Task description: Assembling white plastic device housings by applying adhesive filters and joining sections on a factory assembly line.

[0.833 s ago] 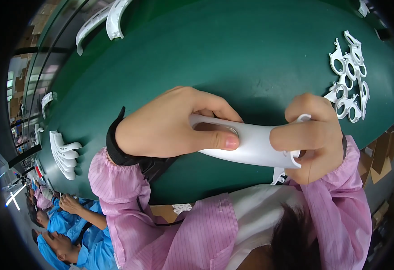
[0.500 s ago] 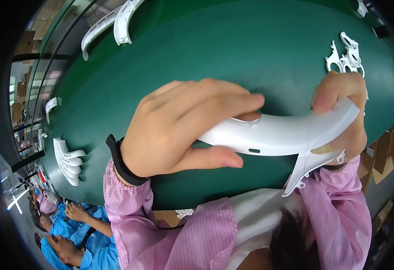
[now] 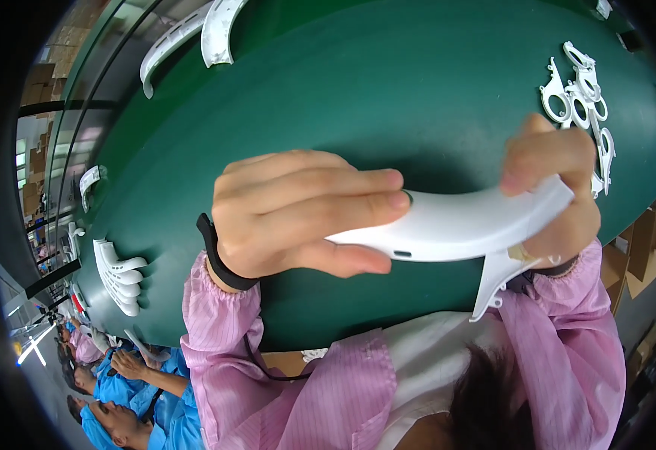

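Left hand (image 3: 298, 214) clamped on curved white plastic arm (image 3: 455, 225), right hand (image 3: 557, 187) gripping its 3 o'clock end, part held above green desk (image 3: 388, 90). Keep grip even (thin tab underneath looks snappable). Ringed white pieces (image 3: 579, 97) at 1 o'clock.

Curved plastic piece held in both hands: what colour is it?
White, plain, no pattern. The curved plastic piece shows best in the head view, against the green table.

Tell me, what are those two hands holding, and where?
A curved white plastic part: left hand wraps one end, right hand pinches the other.
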### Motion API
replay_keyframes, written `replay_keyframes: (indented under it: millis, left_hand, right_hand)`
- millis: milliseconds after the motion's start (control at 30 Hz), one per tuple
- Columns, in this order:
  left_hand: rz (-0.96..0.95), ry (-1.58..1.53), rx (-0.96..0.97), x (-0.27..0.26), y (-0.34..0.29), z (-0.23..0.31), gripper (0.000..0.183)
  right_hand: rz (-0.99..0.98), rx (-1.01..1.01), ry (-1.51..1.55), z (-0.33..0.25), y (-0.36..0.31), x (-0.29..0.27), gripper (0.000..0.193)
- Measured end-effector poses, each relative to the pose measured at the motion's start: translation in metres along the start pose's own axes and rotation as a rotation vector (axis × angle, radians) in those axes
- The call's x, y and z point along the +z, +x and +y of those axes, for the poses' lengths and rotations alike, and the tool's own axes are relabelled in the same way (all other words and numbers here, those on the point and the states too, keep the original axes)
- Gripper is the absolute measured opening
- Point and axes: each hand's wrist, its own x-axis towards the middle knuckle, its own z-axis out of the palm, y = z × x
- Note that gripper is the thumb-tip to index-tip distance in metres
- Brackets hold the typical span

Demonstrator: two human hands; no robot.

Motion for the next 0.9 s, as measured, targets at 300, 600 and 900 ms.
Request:
replay_keyframes:
  millis: [300, 600, 900]
  left_hand:
    - [0.037, 0.023, -0.107, 0.005, -0.001, -0.011, 0.051]
    - [0.185, 0.259, -0.047, 0.015, 0.009, -0.003, 0.062]
    - [0.194, 0.368, -0.086, 0.015, 0.015, 0.005, 0.063]
  right_hand:
    - [0.088, 0.028, -0.069, 0.005, -0.011, 0.009, 0.015]
    - [0.101, -0.066, -0.056, 0.007, -0.02, -0.009, 0.021]
    - [0.139, -0.001, -0.041, 0.004, -0.024, -0.014, 0.023]
